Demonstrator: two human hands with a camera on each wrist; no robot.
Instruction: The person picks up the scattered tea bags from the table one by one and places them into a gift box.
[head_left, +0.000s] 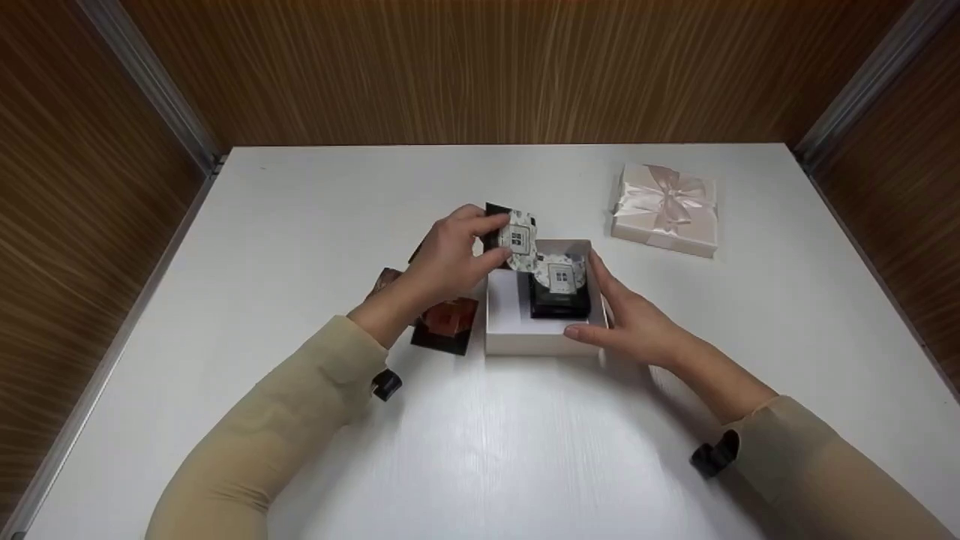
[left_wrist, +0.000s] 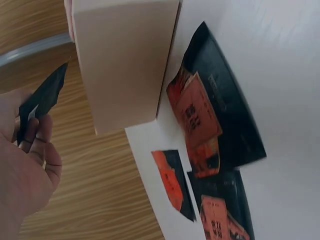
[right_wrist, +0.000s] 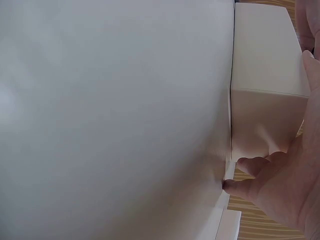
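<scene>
Between the thumb and fingers of my left hand (head_left: pixel 450 247) is a flat black sachet with a white patterned panel (head_left: pixel 517 238), raised over the far left corner of an open white box (head_left: pixel 544 345). Inside the box, on its right side, lies a stack of similar black sachets (head_left: pixel 561 300), with a white patterned panel on top. My right hand (head_left: pixel 637 322) holds the box at its right side, thumb at the front rim and fingers along the right wall. In the left wrist view the held sachet (left_wrist: pixel 44 97) shows its dark side.
Black sachets with red-orange panels (head_left: pixel 446 322) lie left of the box, partly hidden under the left forearm; several show in the left wrist view (left_wrist: pixel 225 110). A pale pink lid with a satin bow (head_left: pixel 667 206) rests at the back right. Wood-grain panels (head_left: pixel 480 75) border the white table (head_left: pixel 480 450).
</scene>
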